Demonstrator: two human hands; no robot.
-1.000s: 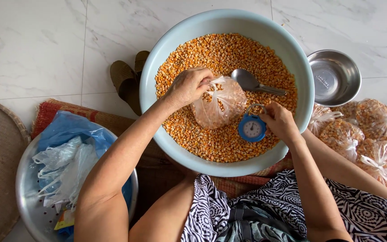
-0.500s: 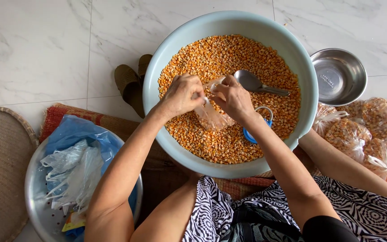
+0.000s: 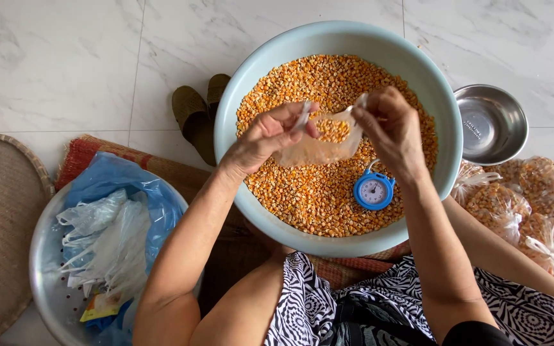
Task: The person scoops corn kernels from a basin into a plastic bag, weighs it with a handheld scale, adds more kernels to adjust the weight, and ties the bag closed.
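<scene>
The person is holding a small clear plastic bag (image 3: 318,146) up over the middle of the frame, above a large pale-blue basin (image 3: 447,122) heaped with orange corn kernels (image 3: 302,192). The left hand (image 3: 265,136) is pinching one handle of the bag between thumb and fingers, and the right hand (image 3: 389,128) is pinching the other, so both are closing on the bag and stretching its mouth apart. The bag is carrying only a small load of kernels, so it is looking far from full, while several tied, filled bags (image 3: 533,205) are lying at the right edge of the frame beside a steel bowl (image 3: 490,123); judging by that, part of the bagging is done and this bag is yet to be filled and tied. A small blue hanging scale (image 3: 374,190) is lying face up on the kernels just below the right hand. At the lower left a metal colander (image 3: 46,282) is holding a blue bag (image 3: 123,186) and spare clear bags (image 3: 107,237), and a pair of sandals (image 3: 200,115) is sitting on the marble floor (image 3: 52,64). Compared with half a second ago, the bag is now lifted clear of the corn and opened wide, the hands are further apart, the scale is fully uncovered, and the metal spoon is no longer showing.
</scene>
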